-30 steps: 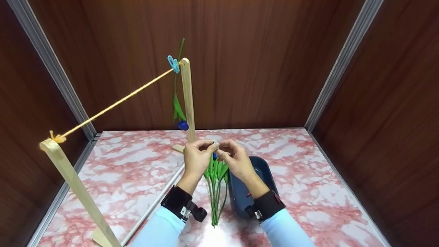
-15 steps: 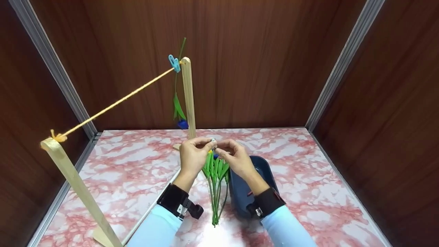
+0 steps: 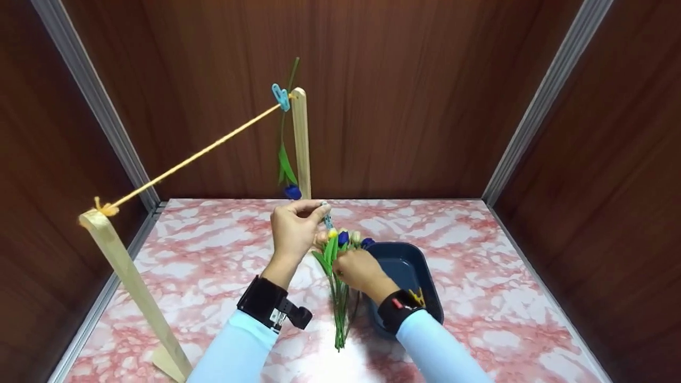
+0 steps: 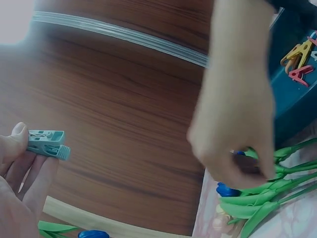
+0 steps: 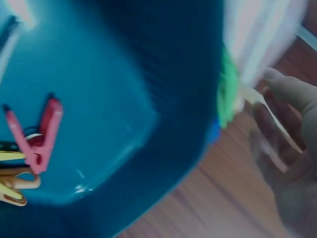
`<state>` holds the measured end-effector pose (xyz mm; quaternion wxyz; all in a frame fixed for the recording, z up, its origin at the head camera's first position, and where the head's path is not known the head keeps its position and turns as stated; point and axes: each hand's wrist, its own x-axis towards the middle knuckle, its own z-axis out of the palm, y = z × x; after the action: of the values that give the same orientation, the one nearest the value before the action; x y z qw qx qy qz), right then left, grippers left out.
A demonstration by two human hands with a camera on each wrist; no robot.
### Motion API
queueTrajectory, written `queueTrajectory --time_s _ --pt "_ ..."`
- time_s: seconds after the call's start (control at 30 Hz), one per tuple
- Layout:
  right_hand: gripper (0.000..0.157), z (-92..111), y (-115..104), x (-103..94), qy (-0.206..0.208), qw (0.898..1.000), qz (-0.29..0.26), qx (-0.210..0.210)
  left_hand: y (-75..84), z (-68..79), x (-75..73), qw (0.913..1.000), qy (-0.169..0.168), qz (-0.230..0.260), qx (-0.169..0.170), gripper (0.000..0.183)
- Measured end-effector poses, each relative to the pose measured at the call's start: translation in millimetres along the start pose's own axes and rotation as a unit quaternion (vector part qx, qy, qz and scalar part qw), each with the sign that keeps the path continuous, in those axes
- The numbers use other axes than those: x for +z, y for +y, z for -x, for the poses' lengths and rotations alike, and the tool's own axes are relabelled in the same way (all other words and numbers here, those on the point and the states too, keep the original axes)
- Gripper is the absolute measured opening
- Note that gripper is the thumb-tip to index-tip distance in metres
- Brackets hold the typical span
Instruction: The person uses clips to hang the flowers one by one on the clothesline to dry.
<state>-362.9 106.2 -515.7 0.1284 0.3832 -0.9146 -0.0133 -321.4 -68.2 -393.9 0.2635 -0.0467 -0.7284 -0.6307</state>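
My left hand [image 3: 292, 231] pinches a light blue clothespin [image 4: 47, 143] between thumb and fingers, above the far end of the flowers. Just over a bunch of artificial tulips [image 3: 339, 319], my right hand [image 3: 359, 268] hovers with its fingers loosely bent; the right wrist view shows nothing between them. The bunch lies on the table, with blue, yellow and pale heads pointing away from me. Another light blue clothespin [image 3: 281, 98] clips a blue tulip [image 3: 287, 162] head-down on the yellow rope [image 3: 197, 154].
Two wooden posts [image 3: 301, 143] hold up the rope on the left. At the right of the tulips stands a dark blue tray [image 3: 401, 246], holding several clothespins, including a red clothespin [image 5: 42, 136]. Brown panels enclose the marbled table [image 3: 479, 266].
My right hand has come away from the clothespin and moved down toward me over the tulips. The left hand keeps the clothespin and has shifted slightly left and away. The view has swung slightly left.
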Motion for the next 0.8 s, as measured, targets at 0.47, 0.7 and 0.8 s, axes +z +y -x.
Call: queueTrajectory --time_s 0.47,0.7,0.8 --pt "0.017 -12 -34 24.4 -0.078 0.95 0.264 -0.147 2.1 -1.4 -5.3 0.9999 0.005 -0.013 0.009 0.011" --pt "0.017 -10 -39 33.7 -0.102 0.952 0.264 -0.119 6.1 -3.0 -6.8 0.9995 0.013 -0.023 0.017 0.011" --pt "0.018 -10 -38 32.1 -0.092 0.951 0.263 -0.132 7.6 -3.4 -8.0 0.9995 0.013 -0.022 0.018 0.012"
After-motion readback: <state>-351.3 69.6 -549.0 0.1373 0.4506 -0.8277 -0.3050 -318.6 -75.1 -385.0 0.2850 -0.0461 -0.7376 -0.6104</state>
